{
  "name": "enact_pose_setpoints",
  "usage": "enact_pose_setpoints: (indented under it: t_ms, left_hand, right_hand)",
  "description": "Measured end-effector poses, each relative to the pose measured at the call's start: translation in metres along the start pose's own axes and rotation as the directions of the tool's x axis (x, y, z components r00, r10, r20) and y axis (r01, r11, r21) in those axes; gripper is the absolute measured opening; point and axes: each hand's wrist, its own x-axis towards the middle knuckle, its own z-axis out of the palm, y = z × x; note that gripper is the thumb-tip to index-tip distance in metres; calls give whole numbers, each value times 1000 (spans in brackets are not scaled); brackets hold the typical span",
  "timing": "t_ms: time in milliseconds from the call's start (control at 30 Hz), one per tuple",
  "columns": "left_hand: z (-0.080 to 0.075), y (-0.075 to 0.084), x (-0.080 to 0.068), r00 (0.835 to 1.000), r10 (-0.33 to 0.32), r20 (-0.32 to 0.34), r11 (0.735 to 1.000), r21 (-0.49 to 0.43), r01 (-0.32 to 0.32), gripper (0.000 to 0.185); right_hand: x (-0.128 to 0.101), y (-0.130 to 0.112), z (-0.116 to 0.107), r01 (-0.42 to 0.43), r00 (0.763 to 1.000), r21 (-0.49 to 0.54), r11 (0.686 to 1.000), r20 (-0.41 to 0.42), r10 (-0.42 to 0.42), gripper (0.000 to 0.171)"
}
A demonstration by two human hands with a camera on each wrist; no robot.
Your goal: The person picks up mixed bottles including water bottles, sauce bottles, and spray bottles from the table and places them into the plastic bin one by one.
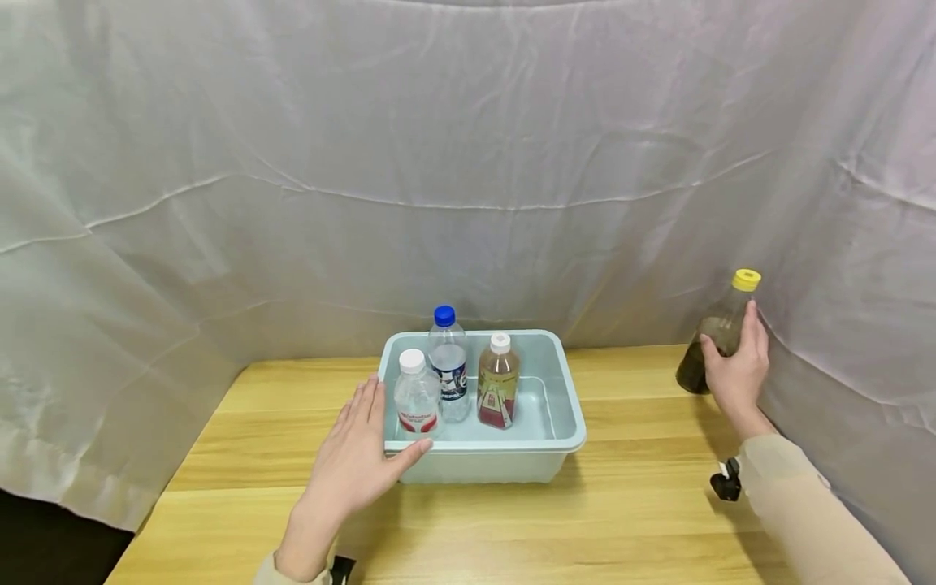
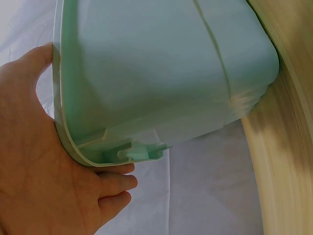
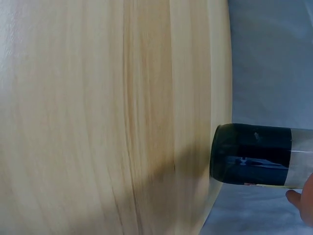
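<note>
A light wooden counter (image 1: 629, 520) with a pale yellow grain fills the near part of the scene. A wrinkled white cloth backdrop (image 1: 468, 162) hangs behind it, wraps round the left and right sides, and drapes over the far counter edge. The light is soft and even, and a dark gap (image 1: 44, 544) shows at the near left below the cloth.

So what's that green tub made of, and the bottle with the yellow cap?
The pale green tub looks like smooth moulded plastic: soft sheen, rolled rim, moulded ribs under its lip. The yellow-capped bottle that the right hand grips is clear and glossy, holding dark liquid; plastic or glass, hard to tell. The left hand rests on the tub.
</note>
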Motion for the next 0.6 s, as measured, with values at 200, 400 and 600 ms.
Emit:
enact_pose_setpoints:
  t_ms: [200,400,600]
  left_hand:
    - [0,0,0,1000,1,-3,1000,2,-1,113]
    - [1,-1,-1,1000,3,-1,1000,-3,-3,114]
    - [0,0,1,1000,6,-6,1000,-2,-6,115]
  right_hand:
    - [0,2,-1,26,999,21,999,-19,-26,90]
    - [0,2,-2,45,998,34,998,-33,-44,89]
    - [1,-1,-6,60,997,43,997,-53,-58,88]
